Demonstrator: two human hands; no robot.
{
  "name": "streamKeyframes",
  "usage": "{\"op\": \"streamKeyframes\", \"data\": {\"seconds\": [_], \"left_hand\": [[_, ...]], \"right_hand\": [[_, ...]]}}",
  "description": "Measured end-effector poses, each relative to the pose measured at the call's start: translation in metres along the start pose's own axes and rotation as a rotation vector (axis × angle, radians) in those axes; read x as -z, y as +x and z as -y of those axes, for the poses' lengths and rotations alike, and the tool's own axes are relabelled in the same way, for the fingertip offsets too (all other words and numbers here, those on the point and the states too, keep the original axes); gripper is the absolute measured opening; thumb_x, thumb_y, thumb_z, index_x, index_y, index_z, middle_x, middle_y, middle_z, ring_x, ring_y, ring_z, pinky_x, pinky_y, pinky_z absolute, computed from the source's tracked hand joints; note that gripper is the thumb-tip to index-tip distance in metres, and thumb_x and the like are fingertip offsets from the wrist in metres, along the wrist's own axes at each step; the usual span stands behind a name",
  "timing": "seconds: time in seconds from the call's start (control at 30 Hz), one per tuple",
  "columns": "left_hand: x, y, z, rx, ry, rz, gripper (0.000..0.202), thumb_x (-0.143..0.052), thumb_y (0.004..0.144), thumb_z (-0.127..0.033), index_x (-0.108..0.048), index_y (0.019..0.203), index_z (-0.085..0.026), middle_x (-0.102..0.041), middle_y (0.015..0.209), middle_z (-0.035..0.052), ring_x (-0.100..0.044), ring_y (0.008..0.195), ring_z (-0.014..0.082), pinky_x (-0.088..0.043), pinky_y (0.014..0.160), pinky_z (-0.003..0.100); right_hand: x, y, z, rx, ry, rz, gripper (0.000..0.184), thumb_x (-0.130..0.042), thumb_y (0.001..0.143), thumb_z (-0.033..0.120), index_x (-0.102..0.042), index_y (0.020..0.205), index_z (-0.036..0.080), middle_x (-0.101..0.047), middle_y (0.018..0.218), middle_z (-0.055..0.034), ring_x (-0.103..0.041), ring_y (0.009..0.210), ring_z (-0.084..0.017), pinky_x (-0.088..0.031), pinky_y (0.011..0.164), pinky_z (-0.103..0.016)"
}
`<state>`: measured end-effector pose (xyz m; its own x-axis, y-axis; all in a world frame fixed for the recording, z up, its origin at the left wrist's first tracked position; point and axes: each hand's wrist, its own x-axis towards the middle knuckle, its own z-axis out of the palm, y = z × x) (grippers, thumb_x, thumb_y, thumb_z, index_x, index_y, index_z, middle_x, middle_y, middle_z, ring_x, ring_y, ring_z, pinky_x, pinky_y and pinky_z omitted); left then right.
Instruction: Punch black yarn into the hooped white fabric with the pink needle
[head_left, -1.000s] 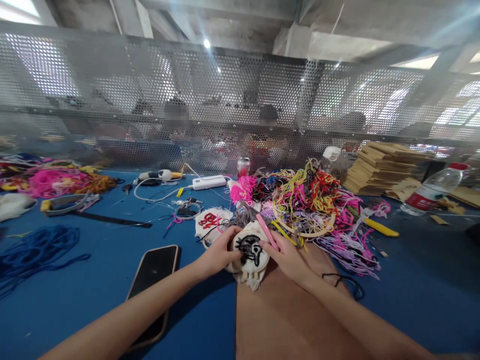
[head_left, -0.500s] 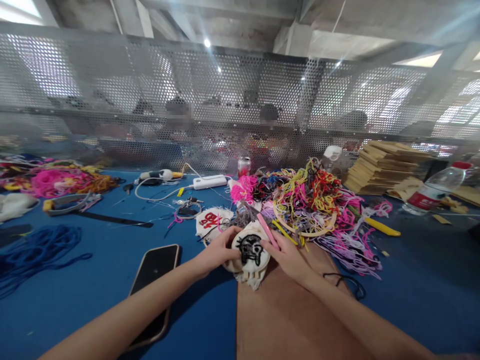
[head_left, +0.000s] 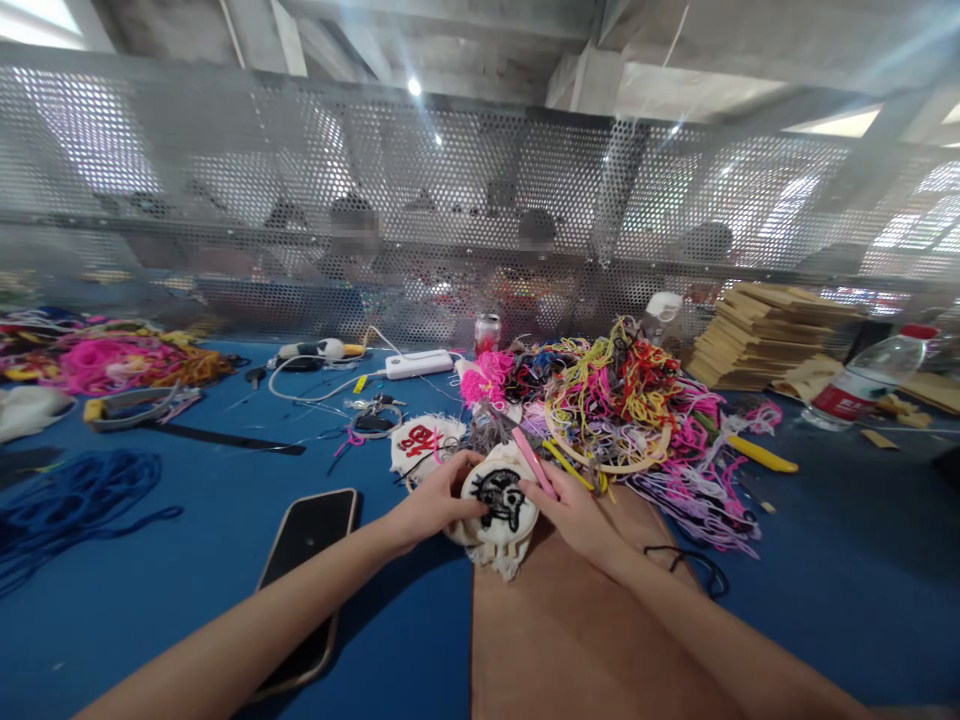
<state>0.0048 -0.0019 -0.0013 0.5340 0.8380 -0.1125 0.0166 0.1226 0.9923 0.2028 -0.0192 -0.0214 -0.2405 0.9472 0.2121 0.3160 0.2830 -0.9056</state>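
Observation:
My left hand (head_left: 442,497) grips the left rim of a small embroidery hoop (head_left: 499,545), its thumb lying on the front of the white cloth. A black animal-like figure (head_left: 496,498) is worked in yarn on that cloth. My right hand (head_left: 571,512) is closed around a pink pen-shaped tool (head_left: 534,463), which points up and away. Its thumb or fingertip touches the right side of the black figure. The tool's working tip cannot be made out. Just behind my left hand lies another white cloth piece (head_left: 426,447) with a red design.
A brown board (head_left: 570,640) lies under the hoop, a phone (head_left: 311,560) to its left. Behind are a tangled yarn pile (head_left: 615,390), a power strip (head_left: 418,364) and a can (head_left: 487,333). A bottle (head_left: 862,380) and stacked brown cardboard (head_left: 761,335) stand right, before a perforated metal screen (head_left: 465,180).
My left thumb has slid slightly further right over the black figure. The hoop is turned or tilted a little; both hands keep their holds.

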Motion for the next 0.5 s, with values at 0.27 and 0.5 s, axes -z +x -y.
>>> {"op": "streamKeyframes", "data": {"seconds": [0.27, 0.5], "left_hand": [[0.0026, -0.0008, -0.0017, 0.119, -0.199, 0.035, 0.051, -0.070, 0.056, -0.010, -0.046, 0.100, -0.021, -0.061, 0.075, -0.0019, -0.061, 0.072, 0.0173, -0.048, 0.064, 0.028], [0.0013, -0.0013, -0.0022, 0.087, -0.225, 0.025, 0.052, -0.068, 0.057, -0.009, -0.045, 0.102, -0.020, -0.063, 0.080, 0.0009, -0.061, 0.073, 0.0171, -0.048, 0.066, 0.028]], "right_hand": [[-0.0003, 0.0023, -0.0056, -0.198, 0.266, 0.103, 0.032, -0.049, 0.079, 0.046, -0.052, 0.086, 0.014, -0.030, 0.049, 0.0085, -0.026, 0.041, -0.005, -0.019, 0.038, -0.018], [-0.0012, 0.0008, 0.0000, -0.279, 0.320, 0.129, 0.030, -0.049, 0.078, 0.046, -0.046, 0.083, 0.017, -0.030, 0.041, 0.0114, -0.023, 0.033, -0.003, -0.016, 0.032, -0.016]]}}
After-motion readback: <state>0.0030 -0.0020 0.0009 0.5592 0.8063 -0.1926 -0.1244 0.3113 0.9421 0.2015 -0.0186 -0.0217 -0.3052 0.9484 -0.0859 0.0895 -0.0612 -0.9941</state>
